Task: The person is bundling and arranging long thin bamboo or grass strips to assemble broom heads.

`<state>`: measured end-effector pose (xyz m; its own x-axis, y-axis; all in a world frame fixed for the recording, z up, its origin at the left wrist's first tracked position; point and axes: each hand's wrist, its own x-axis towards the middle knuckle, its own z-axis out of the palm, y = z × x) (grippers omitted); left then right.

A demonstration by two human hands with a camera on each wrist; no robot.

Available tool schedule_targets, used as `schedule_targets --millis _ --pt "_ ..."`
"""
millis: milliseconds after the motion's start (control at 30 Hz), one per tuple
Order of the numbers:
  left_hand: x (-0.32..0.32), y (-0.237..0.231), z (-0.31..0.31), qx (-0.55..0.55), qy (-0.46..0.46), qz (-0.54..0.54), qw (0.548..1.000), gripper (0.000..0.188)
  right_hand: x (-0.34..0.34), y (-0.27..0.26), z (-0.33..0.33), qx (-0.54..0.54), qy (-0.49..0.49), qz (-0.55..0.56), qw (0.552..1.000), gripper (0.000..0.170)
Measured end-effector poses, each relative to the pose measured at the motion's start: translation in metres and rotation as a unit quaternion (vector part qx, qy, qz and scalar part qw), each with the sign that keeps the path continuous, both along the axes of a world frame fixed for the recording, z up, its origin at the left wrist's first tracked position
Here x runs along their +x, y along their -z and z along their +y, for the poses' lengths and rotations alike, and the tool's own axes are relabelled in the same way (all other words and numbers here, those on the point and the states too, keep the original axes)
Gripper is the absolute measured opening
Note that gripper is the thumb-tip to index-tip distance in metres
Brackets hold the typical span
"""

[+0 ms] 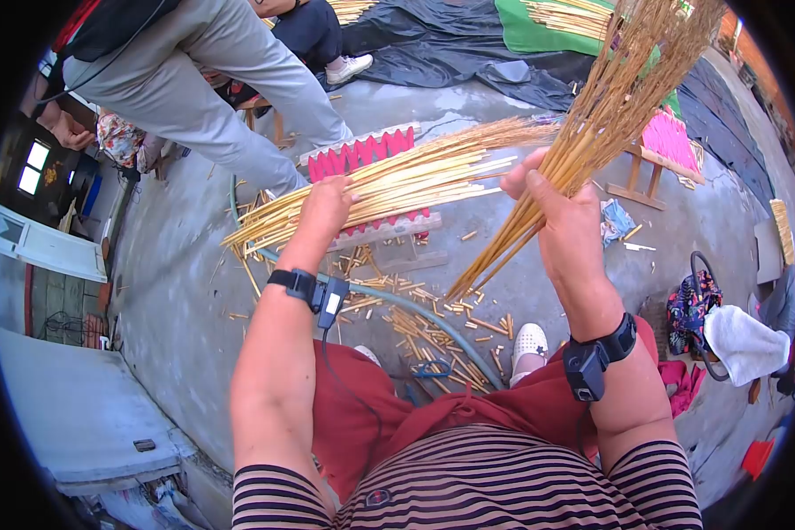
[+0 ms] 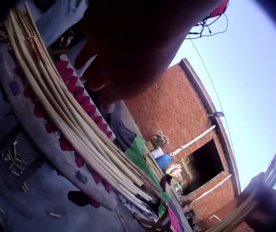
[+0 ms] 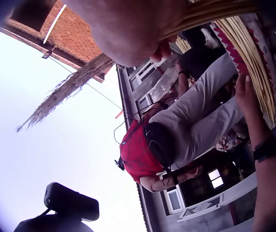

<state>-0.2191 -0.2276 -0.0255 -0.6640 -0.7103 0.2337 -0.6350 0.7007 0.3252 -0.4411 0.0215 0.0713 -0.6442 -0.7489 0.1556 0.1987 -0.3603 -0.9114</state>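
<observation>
- Grey concrete floor [image 1: 185, 291] spreads beneath an outdoor work yard, littered on your near side with short straw-coloured stalk cuttings [image 1: 424, 336] and crossed by a curving green hose [image 1: 455, 329].
- Straw-yellow dry stalks with feathery brown tops [image 1: 415, 177] lie across a grey-railed rack with zigzag red teeth [image 1: 380, 233], their long axis slanting from near left to far right, tops rightmost.
- Your left hand [image 1: 327, 205] is nearest them, over their left part, fingers loose and apart; whether they bear any weight, you cannot tell from these views.
- Your right hand [image 1: 561, 199] wraps round a tall bundle of golden stalks with bushy brown heads [image 1: 596, 124], just right of the rack.
- From that hand, the laid stalks stretch leftward; this sideways relation likely matters most. Your bundle slants the same way but more steeply, bare ends low and near, heads up and away.
- Bare concrete opens between the rack and a pink-topped wooden stand [image 1: 671, 141] on the right. Beyond the rack's left end, a person in pale grey trousers [image 1: 230, 79] stands close, leaving you less room there.
</observation>
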Motion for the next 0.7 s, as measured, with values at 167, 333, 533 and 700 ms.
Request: schedule_targets --millis 167,333,533,700 --pt "-0.028 0.043 -0.041 -0.102 -0.027 0.021 0.994 0.032 -0.007 0.006 -0.005 0.011 0.0 0.005 1.0 0.012" --pt "-0.05 0.048 -0.041 -0.054 -0.028 -0.116 0.991 0.027 -0.02 0.011 -0.009 0.046 0.034 -0.002 0.998 0.012" --pt "-0.062 0.048 -0.052 -0.102 -0.033 -0.184 0.977 0.023 -0.021 0.011 -0.015 0.053 0.026 -0.011 0.998 0.013" --pt "-0.061 0.041 -0.063 -0.093 -0.072 -0.204 0.972 0.042 -0.018 0.014 -0.02 0.055 0.014 -0.024 0.998 0.013"
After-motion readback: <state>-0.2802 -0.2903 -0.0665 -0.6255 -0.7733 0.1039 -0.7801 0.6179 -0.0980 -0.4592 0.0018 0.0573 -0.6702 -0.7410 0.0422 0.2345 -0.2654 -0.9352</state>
